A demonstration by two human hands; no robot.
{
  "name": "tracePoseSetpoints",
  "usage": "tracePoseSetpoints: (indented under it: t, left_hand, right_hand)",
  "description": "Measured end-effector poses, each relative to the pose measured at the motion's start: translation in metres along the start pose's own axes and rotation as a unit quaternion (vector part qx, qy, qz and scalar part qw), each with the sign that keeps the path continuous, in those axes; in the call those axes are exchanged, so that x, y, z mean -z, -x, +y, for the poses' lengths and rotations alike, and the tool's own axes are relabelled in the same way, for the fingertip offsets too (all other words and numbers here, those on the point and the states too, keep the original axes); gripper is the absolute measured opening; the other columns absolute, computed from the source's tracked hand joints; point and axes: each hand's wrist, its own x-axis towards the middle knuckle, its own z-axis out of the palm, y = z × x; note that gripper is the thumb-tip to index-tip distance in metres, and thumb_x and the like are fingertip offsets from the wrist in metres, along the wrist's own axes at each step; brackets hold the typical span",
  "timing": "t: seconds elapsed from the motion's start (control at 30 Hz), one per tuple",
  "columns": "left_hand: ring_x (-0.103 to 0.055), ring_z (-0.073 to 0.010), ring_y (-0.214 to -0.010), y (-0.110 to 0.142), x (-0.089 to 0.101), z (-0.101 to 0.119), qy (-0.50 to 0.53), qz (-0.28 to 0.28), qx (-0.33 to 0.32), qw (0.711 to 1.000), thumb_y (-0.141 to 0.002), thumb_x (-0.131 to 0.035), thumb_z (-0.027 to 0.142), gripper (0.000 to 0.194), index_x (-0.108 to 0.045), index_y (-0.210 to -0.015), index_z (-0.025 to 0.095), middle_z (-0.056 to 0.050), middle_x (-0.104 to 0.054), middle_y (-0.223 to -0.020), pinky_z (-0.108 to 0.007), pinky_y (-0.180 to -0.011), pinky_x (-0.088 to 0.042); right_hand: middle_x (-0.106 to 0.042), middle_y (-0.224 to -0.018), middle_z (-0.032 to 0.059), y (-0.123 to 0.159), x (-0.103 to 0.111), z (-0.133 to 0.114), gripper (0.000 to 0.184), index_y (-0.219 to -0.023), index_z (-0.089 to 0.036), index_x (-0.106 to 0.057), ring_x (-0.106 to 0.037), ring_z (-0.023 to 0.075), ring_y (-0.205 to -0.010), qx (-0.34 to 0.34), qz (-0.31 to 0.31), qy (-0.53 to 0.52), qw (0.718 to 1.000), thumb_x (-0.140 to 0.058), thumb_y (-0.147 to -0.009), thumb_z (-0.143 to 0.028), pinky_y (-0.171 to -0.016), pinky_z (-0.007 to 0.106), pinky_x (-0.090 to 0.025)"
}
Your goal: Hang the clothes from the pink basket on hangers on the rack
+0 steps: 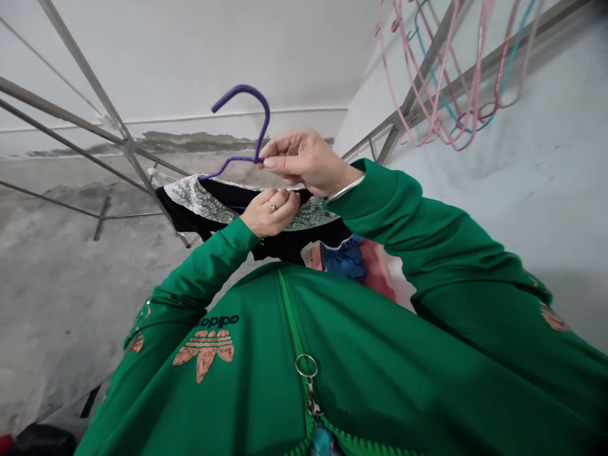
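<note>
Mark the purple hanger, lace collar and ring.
Purple hanger (244, 87), head view, point on the hook's top curve.
Lace collar (199, 199), head view, point on its left side.
Ring (272, 206), head view, point on its band.

- This looks like a bare laundry corner of a home, with plain unfinished surfaces and clothes hangers about.
- At 10 o'clock, a steel drying rack (90, 120) stands over a patchy grey concrete floor (61, 285).
- At 12 o'clock, I'm holding up a purple hanger (242, 87) before a white wall (199, 57) with a stained lower edge.
- At 1 o'clock, pink and blue wire hangers (451, 76) hang from a metal rail (536, 28).
</note>
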Motion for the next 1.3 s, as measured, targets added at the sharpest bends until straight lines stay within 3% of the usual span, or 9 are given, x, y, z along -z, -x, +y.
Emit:
tracePoseSetpoints:
  t: [0.17, 0.27, 0.47, 0.6, 0.7, 0.87, 1.0, 1.1, 1.3]
  left_hand:
    - [-0.057, -0.0252, -0.123, -0.01, -0.011, -0.004, -0.051, -0.021, -0.111, 0.992, -0.101, -0.017, 0.021, 0.05, -0.062, -0.119, 0.008, -0.016, -0.065, -0.115, -0.047, -0.107, -0.046]
    - [-0.059, -0.0258, -0.119, -0.02, -0.021, -0.005, -0.103, -0.005, -0.094, 0.99, -0.1, -0.019, 0.016, 0.047, -0.062, -0.115, 0.005, -0.018, -0.065, -0.114, -0.046, -0.102, -0.05]
    - [-0.064, -0.0204, -0.107, 0.013, 0.0, 0.005, -0.126, 0.124, -0.09, 0.98, -0.098, -0.034, 0.02, 0.034, -0.057, -0.123, 0.017, -0.013, -0.068, -0.114, -0.035, -0.085, -0.054]
    - [-0.058, -0.0273, -0.117, 0.049, 0.041, -0.01, -0.177, 0.27, 0.12, 0.939, -0.096, -0.045, 0.034, 0.032, -0.06, -0.119, 0.018, -0.015, -0.065, -0.119, -0.046, -0.099, -0.045]
    - [-0.062, -0.0291, -0.107, 0.057, 0.063, -0.039, -0.181, 0.199, 0.221, 0.937, -0.094, -0.047, 0.045, 0.04, -0.062, -0.115, 0.015, -0.015, -0.067, -0.11, -0.044, -0.092, -0.047]
    - [-0.064, -0.0218, -0.08, 0.063, 0.076, -0.071, -0.141, 0.103, 0.226, 0.958, -0.092, -0.042, 0.062, 0.054, -0.064, -0.101, 0.014, -0.009, -0.068, -0.086, -0.034, -0.073, -0.049]
    - [-0.056, -0.0163, -0.067, 0.081, 0.098, -0.075, -0.052, 0.031, 0.214, 0.975, -0.082, -0.029, 0.083, 0.082, -0.065, -0.095, 0.011, -0.006, -0.063, -0.073, -0.031, -0.063, -0.049]
    - [-0.057, -0.0158, -0.072, 0.088, 0.116, -0.071, 0.012, -0.045, 0.169, 0.985, -0.084, -0.026, 0.082, 0.079, -0.065, -0.091, 0.014, -0.006, -0.062, -0.077, -0.031, -0.066, -0.05]
    - [-0.058, -0.0202, -0.078, 0.068, 0.108, -0.053, -0.061, 0.015, 0.178, 0.982, -0.088, -0.027, 0.077, 0.072, -0.063, -0.103, 0.016, -0.008, -0.062, -0.087, -0.036, -0.071, -0.05]
  right_hand:
    - [-0.056, -0.063, -0.0029, 0.002, -0.001, 0.002, 0.017, -0.079, -0.012, -0.064, -0.031, 0.0016, -0.045, 0.013, -0.02, -0.016, 1.0, -0.074, -0.077, -0.026, -0.038, 0.017, -0.024]
    - [-0.054, -0.061, -0.0036, 0.004, 0.0, 0.001, 0.02, -0.08, -0.011, -0.064, -0.032, 0.0014, -0.045, 0.022, -0.02, -0.021, 0.999, -0.075, -0.076, -0.028, -0.038, 0.016, -0.024]
    - [-0.043, -0.054, -0.0069, 0.01, 0.012, -0.007, 0.022, -0.08, -0.013, -0.064, -0.029, 0.0007, -0.042, 0.01, 0.007, -0.034, 0.999, -0.075, -0.077, -0.032, -0.037, 0.016, -0.021]
    - [-0.042, -0.051, -0.0073, 0.014, 0.021, -0.004, 0.023, -0.08, -0.011, -0.065, -0.029, 0.0009, -0.041, 0.001, 0.015, -0.021, 1.0, -0.076, -0.077, -0.032, -0.037, 0.017, -0.02]
    - [-0.039, -0.047, -0.0082, 0.013, 0.028, 0.0, 0.02, -0.076, -0.011, -0.066, -0.029, 0.0009, -0.04, 0.014, 0.013, 0.002, 1.0, -0.075, -0.077, -0.03, -0.037, 0.017, -0.019]
    - [-0.038, -0.046, -0.0083, 0.011, 0.037, -0.008, 0.016, -0.071, -0.011, -0.067, -0.03, 0.001, -0.041, 0.052, 0.048, 0.049, 0.996, -0.075, -0.075, -0.024, -0.039, 0.018, -0.019]
    - [-0.04, -0.045, -0.0085, 0.012, 0.042, -0.02, 0.013, -0.07, -0.01, -0.067, -0.035, 0.001, -0.047, 0.075, 0.069, 0.07, 0.992, -0.076, -0.074, -0.019, -0.044, 0.018, -0.025]
    - [-0.043, -0.046, -0.0085, 0.013, 0.044, -0.021, 0.015, -0.067, -0.012, -0.066, -0.04, 0.0007, -0.052, 0.09, 0.077, 0.08, 0.99, -0.077, -0.074, -0.019, -0.05, 0.017, -0.031]
    - [-0.049, -0.051, -0.0059, 0.006, 0.04, -0.013, 0.022, -0.064, -0.017, -0.064, -0.044, 0.0038, -0.054, 0.095, 0.079, 0.124, 0.985, -0.078, -0.073, -0.031, -0.055, 0.021, -0.04]
